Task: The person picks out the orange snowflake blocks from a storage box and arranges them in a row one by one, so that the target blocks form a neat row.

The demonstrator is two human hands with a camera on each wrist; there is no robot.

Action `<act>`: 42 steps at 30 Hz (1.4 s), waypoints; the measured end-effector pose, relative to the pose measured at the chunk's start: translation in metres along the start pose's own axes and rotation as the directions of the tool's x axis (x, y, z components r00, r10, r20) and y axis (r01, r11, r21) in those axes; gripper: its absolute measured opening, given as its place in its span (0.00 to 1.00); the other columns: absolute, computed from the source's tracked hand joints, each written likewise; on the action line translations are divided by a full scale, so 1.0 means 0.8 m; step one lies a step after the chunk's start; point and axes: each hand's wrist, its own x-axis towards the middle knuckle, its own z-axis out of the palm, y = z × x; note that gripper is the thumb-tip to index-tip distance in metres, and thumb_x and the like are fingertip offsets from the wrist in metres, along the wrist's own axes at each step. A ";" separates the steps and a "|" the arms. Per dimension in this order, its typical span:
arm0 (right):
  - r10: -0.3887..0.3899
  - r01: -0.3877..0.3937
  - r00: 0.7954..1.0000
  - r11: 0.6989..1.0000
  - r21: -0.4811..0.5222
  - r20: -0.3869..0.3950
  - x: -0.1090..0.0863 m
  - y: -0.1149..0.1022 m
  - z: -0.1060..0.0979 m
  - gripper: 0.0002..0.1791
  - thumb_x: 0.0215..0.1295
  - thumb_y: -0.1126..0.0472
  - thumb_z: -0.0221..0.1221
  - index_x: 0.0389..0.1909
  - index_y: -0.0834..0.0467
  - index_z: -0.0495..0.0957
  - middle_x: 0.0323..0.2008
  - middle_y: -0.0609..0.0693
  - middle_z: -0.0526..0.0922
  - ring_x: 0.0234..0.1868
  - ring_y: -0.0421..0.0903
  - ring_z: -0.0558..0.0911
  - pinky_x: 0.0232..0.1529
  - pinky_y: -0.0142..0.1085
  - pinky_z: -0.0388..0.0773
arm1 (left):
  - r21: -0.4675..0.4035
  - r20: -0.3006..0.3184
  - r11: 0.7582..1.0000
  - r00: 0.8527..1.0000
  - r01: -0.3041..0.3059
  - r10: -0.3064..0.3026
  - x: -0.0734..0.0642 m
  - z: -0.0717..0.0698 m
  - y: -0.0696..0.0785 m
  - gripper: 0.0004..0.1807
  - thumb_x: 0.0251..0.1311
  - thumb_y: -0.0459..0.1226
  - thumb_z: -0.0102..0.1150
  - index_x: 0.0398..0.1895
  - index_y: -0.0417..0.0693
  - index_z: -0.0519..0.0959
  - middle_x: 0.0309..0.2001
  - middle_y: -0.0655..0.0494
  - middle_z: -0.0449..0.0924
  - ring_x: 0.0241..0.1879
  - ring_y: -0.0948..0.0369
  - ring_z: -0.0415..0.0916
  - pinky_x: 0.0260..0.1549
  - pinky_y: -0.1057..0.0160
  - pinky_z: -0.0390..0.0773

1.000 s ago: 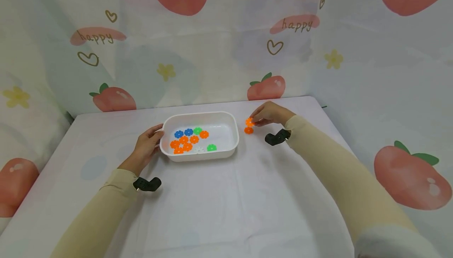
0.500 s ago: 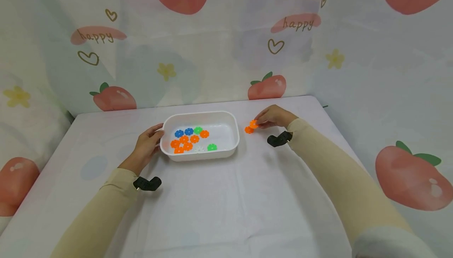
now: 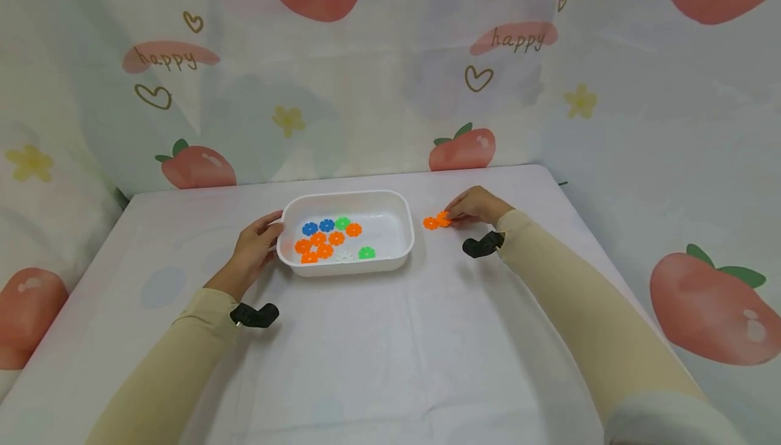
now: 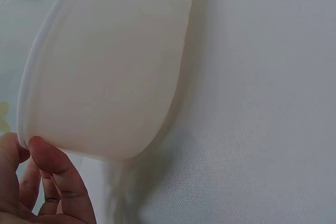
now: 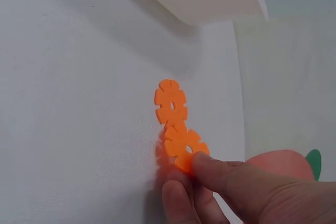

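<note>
My right hand [image 3: 478, 206] pinches an orange snowflake disc [image 5: 184, 142] between thumb and fingers, right of the tray. A second orange snowflake disc [image 5: 171, 103] lies against its edge, and the two overlap in the right wrist view. My left hand [image 3: 251, 252] grips the left rim of a white plastic tray [image 3: 345, 268], thumb and fingers on either side of the rim in the left wrist view. Inside the tray lie several orange discs [image 3: 325, 251], two blue discs [image 3: 310, 228], two green discs [image 3: 367, 253] and white discs [image 3: 345, 256] that are hard to make out.
A white cloth covers the table [image 3: 342, 363]. Behind it hangs a backdrop curtain [image 3: 366, 92] printed with fruit, hearts and flowers. A black wrist camera [image 3: 255, 315] sits on the left wrist and another black camera [image 3: 484, 245] on the right.
My right hand has moved slightly right and toward me, swinging its orange disc from behind the other disc to its right side. The left hand and tray have stayed in place.
</note>
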 end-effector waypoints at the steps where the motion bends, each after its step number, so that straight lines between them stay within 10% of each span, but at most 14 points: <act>1: 0.001 -0.001 1.000 1.000 -0.001 -0.008 0.000 0.000 0.000 0.19 0.65 0.66 0.63 0.55 0.68 0.78 0.50 0.63 0.81 0.39 0.48 0.82 0.48 0.34 0.81 | -0.001 -0.001 1.000 1.000 -0.001 0.001 0.000 0.000 0.000 0.28 0.73 0.45 0.50 0.74 0.59 0.63 0.62 0.52 0.67 0.47 0.61 0.71 0.36 0.73 0.76; 42: -0.015 0.009 0.996 0.998 -0.066 -0.093 0.008 0.005 0.001 0.19 0.64 0.62 0.64 0.53 0.68 0.80 0.43 0.58 0.84 0.34 0.45 0.83 0.42 0.32 0.82 | -0.014 -0.011 1.000 1.000 0.005 -0.005 -0.001 0.002 0.000 0.27 0.73 0.45 0.50 0.74 0.58 0.64 0.56 0.57 0.68 0.48 0.60 0.70 0.38 0.73 0.75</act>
